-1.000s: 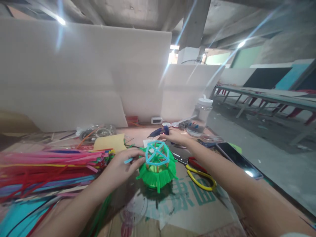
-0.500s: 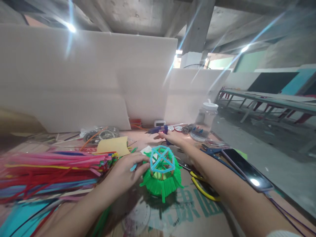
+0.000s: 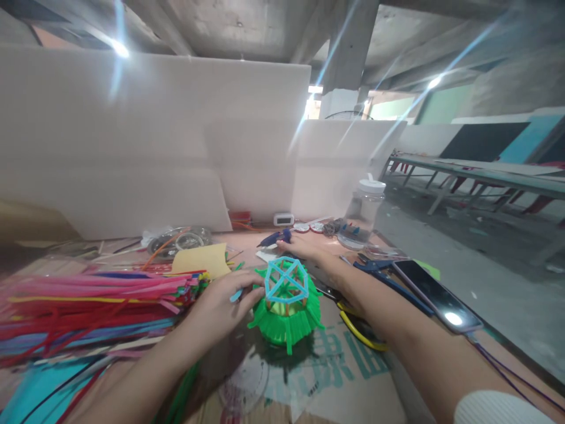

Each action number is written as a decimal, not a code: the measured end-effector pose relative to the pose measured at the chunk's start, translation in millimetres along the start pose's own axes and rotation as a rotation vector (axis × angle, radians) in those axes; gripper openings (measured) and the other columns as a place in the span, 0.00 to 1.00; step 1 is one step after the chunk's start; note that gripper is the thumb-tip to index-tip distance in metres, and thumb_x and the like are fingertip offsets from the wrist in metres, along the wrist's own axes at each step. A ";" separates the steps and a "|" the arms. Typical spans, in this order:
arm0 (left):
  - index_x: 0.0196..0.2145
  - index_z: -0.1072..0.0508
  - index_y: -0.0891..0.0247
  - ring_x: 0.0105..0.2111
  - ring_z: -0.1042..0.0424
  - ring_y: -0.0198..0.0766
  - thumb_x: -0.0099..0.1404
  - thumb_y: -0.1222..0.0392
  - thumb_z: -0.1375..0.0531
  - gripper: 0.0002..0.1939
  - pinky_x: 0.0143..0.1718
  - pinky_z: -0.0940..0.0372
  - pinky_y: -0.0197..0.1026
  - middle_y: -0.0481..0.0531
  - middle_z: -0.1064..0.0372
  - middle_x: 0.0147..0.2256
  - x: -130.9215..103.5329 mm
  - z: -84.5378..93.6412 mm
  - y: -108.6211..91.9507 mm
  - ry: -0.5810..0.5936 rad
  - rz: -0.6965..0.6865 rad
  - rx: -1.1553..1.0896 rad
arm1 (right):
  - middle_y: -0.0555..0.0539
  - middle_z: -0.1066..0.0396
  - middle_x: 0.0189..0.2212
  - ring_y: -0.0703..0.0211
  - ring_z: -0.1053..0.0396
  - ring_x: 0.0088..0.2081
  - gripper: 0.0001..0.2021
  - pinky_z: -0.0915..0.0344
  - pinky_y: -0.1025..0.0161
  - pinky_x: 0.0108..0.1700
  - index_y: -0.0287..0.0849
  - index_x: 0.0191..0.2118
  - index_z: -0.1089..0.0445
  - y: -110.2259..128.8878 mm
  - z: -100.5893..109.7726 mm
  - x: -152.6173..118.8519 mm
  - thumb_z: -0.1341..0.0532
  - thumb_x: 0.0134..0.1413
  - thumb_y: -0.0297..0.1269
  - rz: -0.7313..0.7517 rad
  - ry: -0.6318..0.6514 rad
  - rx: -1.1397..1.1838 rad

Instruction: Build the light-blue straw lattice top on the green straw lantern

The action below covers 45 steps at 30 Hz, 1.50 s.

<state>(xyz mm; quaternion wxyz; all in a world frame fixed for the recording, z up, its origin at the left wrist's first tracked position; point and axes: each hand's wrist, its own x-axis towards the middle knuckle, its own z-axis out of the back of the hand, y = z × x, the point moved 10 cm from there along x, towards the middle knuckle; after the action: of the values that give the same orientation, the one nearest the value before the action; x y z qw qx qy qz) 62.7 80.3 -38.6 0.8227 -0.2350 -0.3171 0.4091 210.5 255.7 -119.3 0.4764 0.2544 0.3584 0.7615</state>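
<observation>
Green and blue, the craft model (image 3: 286, 321) sits just right of the left hand (image 3: 230, 297), which pinches a blue strip (image 3: 236, 295); the right hand (image 3: 302, 249) (farther off) holds a glue gun (image 3: 274, 238) pointing left.

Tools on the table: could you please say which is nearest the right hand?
The glue gun, at the right hand; scissors and pliers lie nearer the forearm.
</observation>
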 end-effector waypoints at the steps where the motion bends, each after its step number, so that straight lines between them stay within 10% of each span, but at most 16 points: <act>1: 0.37 0.21 0.61 0.37 0.26 0.42 0.69 0.55 0.44 0.12 0.39 0.35 0.39 0.53 0.22 0.36 -0.2 -0.7 0.9 0.004 0.003 -0.007 | 0.42 0.29 0.54 0.51 0.28 0.50 0.17 0.27 0.49 0.50 0.40 0.56 0.31 -2.4 5.5 3.2 0.39 0.66 0.42 -0.013 0.003 -0.003; 21: 0.36 0.23 0.62 0.35 0.28 0.41 0.69 0.53 0.45 0.13 0.39 0.36 0.39 0.52 0.26 0.33 0.4 -1.5 2.0 0.012 0.040 -0.017 | 0.42 0.29 0.53 0.51 0.28 0.50 0.17 0.27 0.49 0.50 0.40 0.55 0.31 -35.0 45.8 1.3 0.38 0.66 0.43 -0.191 -0.155 -0.230; 26: 0.48 0.28 0.61 0.30 0.32 0.38 0.67 0.50 0.42 0.16 0.34 0.35 0.37 0.45 0.36 0.28 -4.6 18.0 13.8 0.031 0.115 -0.055 | 0.43 0.25 0.46 0.54 0.26 0.43 0.17 0.27 0.54 0.46 0.38 0.51 0.29 -28.7 52.4 -10.0 0.38 0.65 0.45 -0.206 -0.130 -0.261; 33: 0.42 0.30 0.62 0.40 0.25 0.44 0.70 0.50 0.46 0.13 0.44 0.30 0.46 0.54 0.26 0.39 -11.2 61.5 21.1 -0.010 0.113 0.040 | 0.45 0.23 0.39 0.58 0.26 0.35 0.18 0.28 0.59 0.39 0.37 0.49 0.28 -29.7 62.9 -30.4 0.35 0.62 0.47 -0.206 -0.198 -0.242; 40: 0.43 0.25 0.56 0.35 0.22 0.46 0.71 0.50 0.46 0.13 0.36 0.30 0.46 0.51 0.21 0.36 -31.9 100.6 -18.5 -0.381 0.105 0.268 | 0.36 0.23 0.48 0.51 0.26 0.49 0.16 0.32 0.56 0.52 0.36 0.49 0.28 -10.7 114.0 -90.7 0.38 0.60 0.41 -0.082 -0.551 -0.204; 45: 0.41 0.19 0.51 0.31 0.23 0.41 0.70 0.53 0.42 0.11 0.34 0.31 0.41 0.45 0.19 0.33 -31.6 91.8 -72.7 -0.430 -0.096 0.462 | 0.43 0.22 0.40 0.55 0.25 0.43 0.13 0.31 0.57 0.49 0.41 0.43 0.27 55.7 136.3 -162.9 0.40 0.62 0.44 0.099 -0.706 -0.157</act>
<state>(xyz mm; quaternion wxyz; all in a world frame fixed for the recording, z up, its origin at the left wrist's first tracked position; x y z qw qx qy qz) 20.6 25.7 61.2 0.7867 0.0651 -0.3933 0.4714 347.5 133.1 0.7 0.5516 0.4812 0.0996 0.6740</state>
